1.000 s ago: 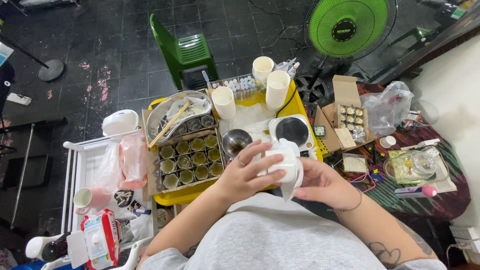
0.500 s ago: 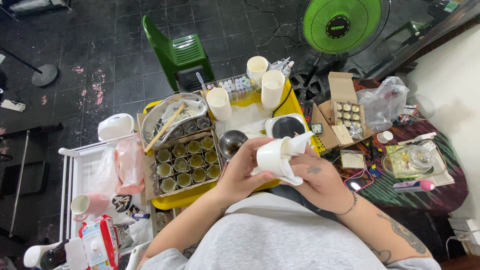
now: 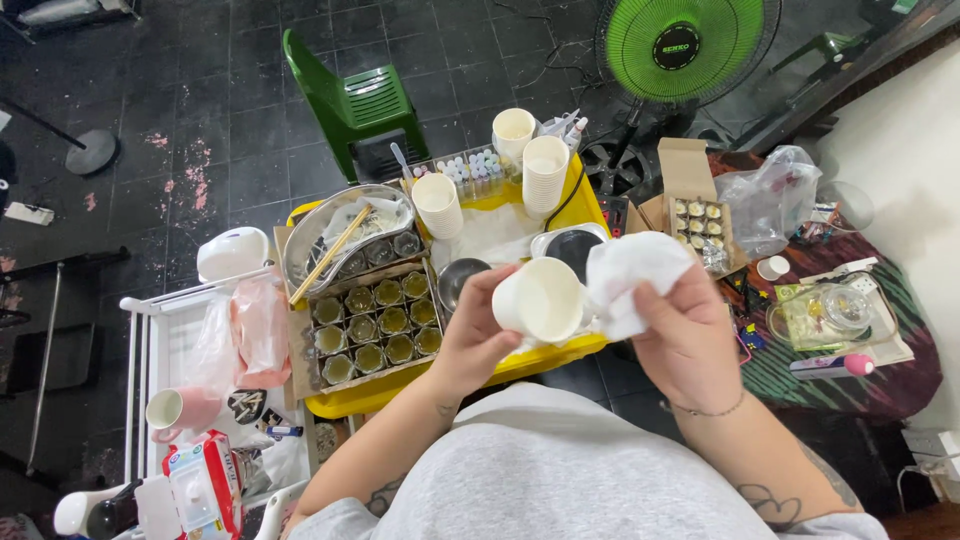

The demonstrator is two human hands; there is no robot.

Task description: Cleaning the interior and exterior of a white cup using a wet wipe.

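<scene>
My left hand [image 3: 478, 338] grips a white paper cup [image 3: 537, 299] tipped on its side, its mouth turned toward my right. A crumpled white tissue [image 3: 628, 277] is pinched in my right hand [image 3: 686, 340], just beside the cup's rim. Both hands hover over the near edge of a yellow tray [image 3: 375, 396]. On the tray lies a cardboard box of several small glass jars [image 3: 375, 323] with yellowish contents, to the left of my hands.
A metal bowl with chopsticks [image 3: 340, 236], stacked paper cups [image 3: 544, 172] and small bottles sit further back on the tray. A green stool [image 3: 357, 104] and green fan [image 3: 683, 45] stand beyond. An open carton [image 3: 694, 205] and plastic bag lie right; a white rack [image 3: 168, 350] left.
The tissue was wrapped over the cup a second ago; now my right hand has drawn it off to the right and the cup's open mouth shows.
</scene>
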